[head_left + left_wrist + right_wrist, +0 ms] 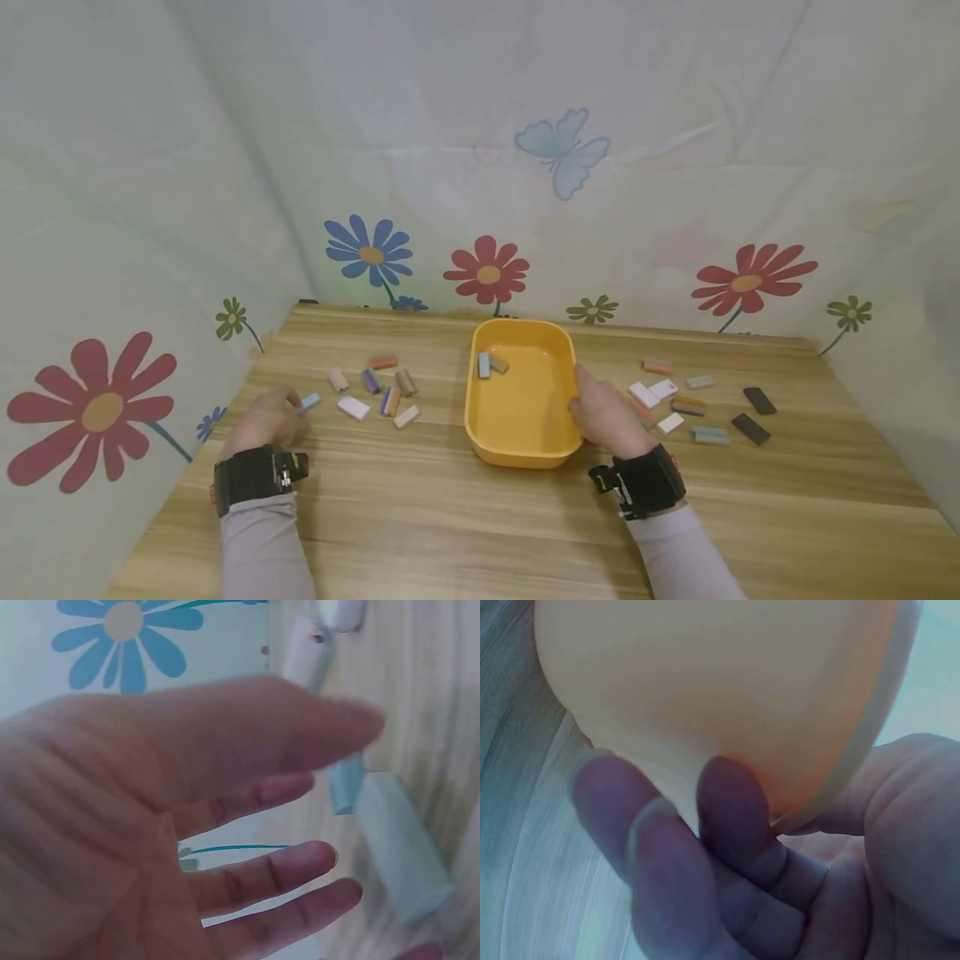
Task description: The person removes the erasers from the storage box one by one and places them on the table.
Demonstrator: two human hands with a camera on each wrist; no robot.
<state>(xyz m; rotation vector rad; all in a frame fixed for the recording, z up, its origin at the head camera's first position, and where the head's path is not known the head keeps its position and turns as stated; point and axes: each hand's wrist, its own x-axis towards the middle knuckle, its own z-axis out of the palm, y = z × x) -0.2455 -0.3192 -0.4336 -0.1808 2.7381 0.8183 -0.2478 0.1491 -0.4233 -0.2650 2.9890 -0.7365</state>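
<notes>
My left hand (266, 421) hovers at the table's left side, thumb and fingers apart, right by a light blue eraser-like block (308, 403). The left wrist view shows a pale block (405, 847) and part of a blue block (345, 784) beyond the fingertips. A yellow plastic bin (525, 459) stands at the middle of the table. With my right hand (606, 410) I grip its right wall, thumb over the rim and fingers against the outside (675, 877). Inside the bin lie a light blue block (483, 365) and a grey-brown block (498, 363).
Several small blocks, among them a white one (353, 407) and an orange one (383, 362), lie between the left hand and bin. More are scattered right of the bin, including two black pieces (751, 428). A flowered cloth (420, 167) walls the table's back and sides.
</notes>
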